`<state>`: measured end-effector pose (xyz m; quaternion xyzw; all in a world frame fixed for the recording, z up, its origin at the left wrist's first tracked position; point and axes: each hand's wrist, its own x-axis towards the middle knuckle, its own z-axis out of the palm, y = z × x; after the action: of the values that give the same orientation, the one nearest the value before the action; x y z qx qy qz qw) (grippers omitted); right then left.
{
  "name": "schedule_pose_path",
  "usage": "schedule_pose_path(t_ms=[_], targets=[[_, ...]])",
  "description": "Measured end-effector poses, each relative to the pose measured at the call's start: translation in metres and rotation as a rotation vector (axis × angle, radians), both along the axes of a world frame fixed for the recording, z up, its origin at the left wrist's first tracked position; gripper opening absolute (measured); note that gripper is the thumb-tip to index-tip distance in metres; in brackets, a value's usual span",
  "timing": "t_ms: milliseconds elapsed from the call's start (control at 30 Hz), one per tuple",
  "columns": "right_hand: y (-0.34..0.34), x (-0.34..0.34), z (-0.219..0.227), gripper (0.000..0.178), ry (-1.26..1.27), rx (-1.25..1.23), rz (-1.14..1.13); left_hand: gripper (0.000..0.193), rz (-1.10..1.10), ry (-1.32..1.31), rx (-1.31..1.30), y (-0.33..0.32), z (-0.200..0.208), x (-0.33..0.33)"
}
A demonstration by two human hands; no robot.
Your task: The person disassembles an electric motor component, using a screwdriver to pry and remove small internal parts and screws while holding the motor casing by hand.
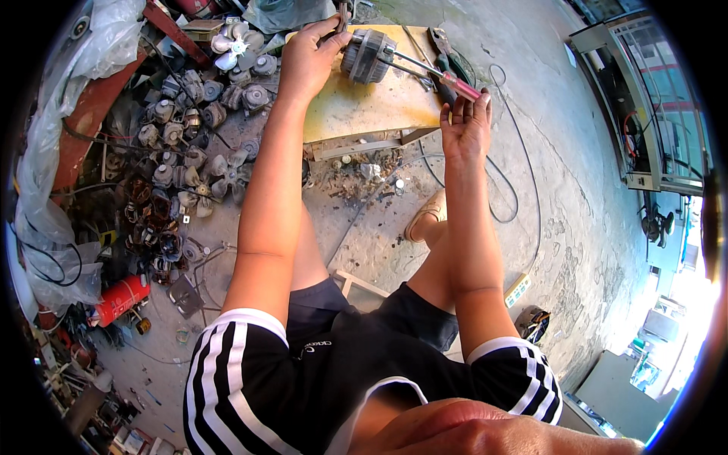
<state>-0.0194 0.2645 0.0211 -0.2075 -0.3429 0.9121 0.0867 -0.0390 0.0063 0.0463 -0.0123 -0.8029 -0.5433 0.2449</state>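
Observation:
A grey electric motor (367, 58) rests on the yellow, worn bench top (341, 110) in front of me. My left hand (309, 57) is closed at the motor's far left side, thumb against it, fingers at a dark metal piece (343, 14); whether that piece belongs to the motor I cannot tell. A screwdriver (460, 85) with a pinkish-red handle slants from the motor down to the right. The fingertips of my right hand (465, 127) grip its handle end, and the shaft's tip meets the motor's right side.
Pliers (442, 47) and other tools lie behind the screwdriver on the bench. Piled small motors (171, 129) and a white fan blade (236, 45) cover the left floor. A red cylinder (123, 299) lies lower left. A cable (523, 144) loops toward a power strip (518, 290); a glass-fronted cabinet (644, 98) stands right.

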Motion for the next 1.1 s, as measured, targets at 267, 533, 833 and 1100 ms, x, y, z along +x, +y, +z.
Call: schedule_pose_path(t_ms=[267,533,833,1100], targets=[[0.013,-0.009,-0.016,0.028,0.150,0.134,0.033,0.034,0.000,0.056,-0.028,0.002,0.001,-0.003],[0.003,0.002,0.009,0.025,-0.014,0.103,-0.007,0.034,-0.009,-0.005,-0.035,0.000,0.001,-0.001],[0.002,0.005,0.013,0.034,0.101,0.140,0.007,0.033,0.025,0.026,-0.046,0.000,-0.004,-0.003],[0.021,-0.011,-0.012,0.031,0.171,0.165,0.036,0.033,0.035,0.015,-0.052,0.005,-0.002,-0.003]])
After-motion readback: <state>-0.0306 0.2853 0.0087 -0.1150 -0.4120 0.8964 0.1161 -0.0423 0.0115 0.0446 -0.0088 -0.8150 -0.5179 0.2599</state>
